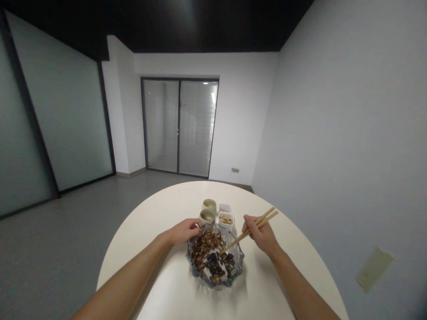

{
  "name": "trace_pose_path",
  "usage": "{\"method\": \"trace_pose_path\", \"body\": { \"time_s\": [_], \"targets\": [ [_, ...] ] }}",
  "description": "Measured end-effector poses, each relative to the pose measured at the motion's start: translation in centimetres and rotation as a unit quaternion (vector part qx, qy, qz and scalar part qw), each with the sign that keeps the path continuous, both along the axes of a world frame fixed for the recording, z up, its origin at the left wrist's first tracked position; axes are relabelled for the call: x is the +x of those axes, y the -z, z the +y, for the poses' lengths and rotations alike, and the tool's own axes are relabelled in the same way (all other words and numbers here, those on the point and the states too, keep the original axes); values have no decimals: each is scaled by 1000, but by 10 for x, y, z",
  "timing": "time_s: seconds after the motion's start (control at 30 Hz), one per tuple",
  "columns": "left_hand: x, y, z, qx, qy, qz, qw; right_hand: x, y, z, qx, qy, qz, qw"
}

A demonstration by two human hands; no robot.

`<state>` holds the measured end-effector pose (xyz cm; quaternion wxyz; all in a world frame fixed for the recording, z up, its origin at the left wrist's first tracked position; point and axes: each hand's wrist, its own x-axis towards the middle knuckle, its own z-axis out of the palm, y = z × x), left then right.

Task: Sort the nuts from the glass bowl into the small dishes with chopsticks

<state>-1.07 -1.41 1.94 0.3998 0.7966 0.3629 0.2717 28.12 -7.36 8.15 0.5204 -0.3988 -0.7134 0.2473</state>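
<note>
A scalloped glass bowl (pixel 237 263) full of dark and striped seeds stands on the round white table (pixel 160 275) in front of me. My left hand (pixel 184 231) rests against the bowl's far left rim, fingers curled on it. My right hand (pixel 259 232) is closed on a pair of wooden chopsticks (pixel 253 229). Their tips point down-left into the seeds near the bowl's middle. Just behind the bowl stand two round cups (pixel 207 216) and two small white square dishes (pixel 226 219), the nearer dish holding pale nuts.
The table edge curves away to the left and right, with grey floor beyond. A white wall runs close along the right side. Glass doors with blinds (pixel 180 129) stand at the far end of the room.
</note>
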Motion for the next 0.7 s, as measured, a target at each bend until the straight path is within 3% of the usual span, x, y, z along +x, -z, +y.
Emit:
{"method": "trace_pose_path", "body": {
  "time_s": [0.37,0.7],
  "targets": [
    [1,-3,-3,4,-3,4,1000,-2,-2,-2,-4,7,13,1000],
    [-1,-5,-4,13,-5,6,1000,-12,5,5,86,128,130,980]
  ]
}}
